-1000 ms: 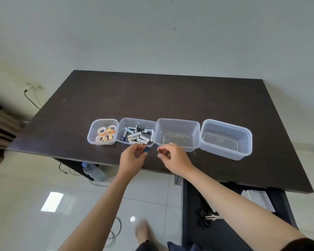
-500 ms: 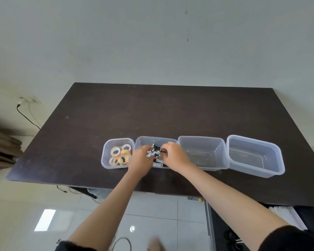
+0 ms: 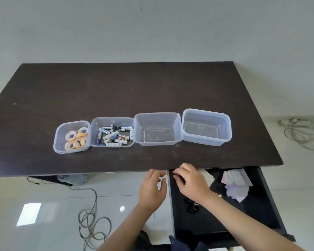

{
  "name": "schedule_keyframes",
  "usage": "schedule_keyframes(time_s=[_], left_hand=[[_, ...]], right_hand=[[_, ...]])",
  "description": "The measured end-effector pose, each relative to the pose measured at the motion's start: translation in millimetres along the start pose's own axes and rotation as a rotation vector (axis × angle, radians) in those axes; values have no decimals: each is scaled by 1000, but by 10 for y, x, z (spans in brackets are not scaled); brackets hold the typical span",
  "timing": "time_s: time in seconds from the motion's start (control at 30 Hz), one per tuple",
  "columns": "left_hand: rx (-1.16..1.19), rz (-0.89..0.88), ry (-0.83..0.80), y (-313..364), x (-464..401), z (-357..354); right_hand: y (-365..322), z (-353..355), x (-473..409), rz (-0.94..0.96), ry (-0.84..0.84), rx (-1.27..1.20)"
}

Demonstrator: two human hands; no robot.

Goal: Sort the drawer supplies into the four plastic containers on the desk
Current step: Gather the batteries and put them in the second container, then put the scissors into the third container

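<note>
Two hands at the open drawer (image 3: 225, 214), likely reaching for the next supplies: left hand (image 3: 153, 187) loosely curled, empty; right hand (image 3: 190, 180) curled at the drawer's inner corner, contents can't be told. Papers (image 3: 237, 183) and dark clips (image 3: 191, 205) remain inside. On the desk (image 3: 116, 87), four containers in a row: tape rolls (image 3: 76, 138), batteries (image 3: 114, 135), two empty (image 3: 158, 129).
</note>
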State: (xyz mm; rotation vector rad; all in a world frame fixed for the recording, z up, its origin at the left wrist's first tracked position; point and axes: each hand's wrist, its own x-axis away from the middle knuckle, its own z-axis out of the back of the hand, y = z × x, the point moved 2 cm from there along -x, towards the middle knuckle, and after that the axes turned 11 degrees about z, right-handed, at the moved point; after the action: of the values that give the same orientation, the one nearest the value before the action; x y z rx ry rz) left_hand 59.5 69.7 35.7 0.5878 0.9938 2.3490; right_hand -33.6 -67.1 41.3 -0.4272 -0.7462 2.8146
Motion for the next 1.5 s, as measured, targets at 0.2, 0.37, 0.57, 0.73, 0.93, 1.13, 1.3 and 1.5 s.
schedule_keyframes(time_s=[0.2,0.37,0.57,0.73,0.93,1.13,1.3,1.5], left_hand=[[-108,-7,-270,396,221,-1028],[-404,117,-345,538,47,-1753],[-589,340,-305,407,-257,-2208],[-493,294,-273,335,-280,-2182],[-424,344,-250,205,-126,-1930],[-411,402,-155,178,-66,-1717],[-418,351,-179,212,-138,-1724],[-419,305,-242,189,-257,-1716]], right_hand=[[922,216,1180,-427,-120,56],[1488,444,1495,-698,-234,215],[1926,383,1346,-723,-486,188],[2005,346,1259,-664,-467,248],[2036,571,1261,-592,-321,82],[1929,718,1271,-671,-308,-4],[1524,296,1468,-639,-332,-11],[1084,-75,1691,-536,-417,-16]])
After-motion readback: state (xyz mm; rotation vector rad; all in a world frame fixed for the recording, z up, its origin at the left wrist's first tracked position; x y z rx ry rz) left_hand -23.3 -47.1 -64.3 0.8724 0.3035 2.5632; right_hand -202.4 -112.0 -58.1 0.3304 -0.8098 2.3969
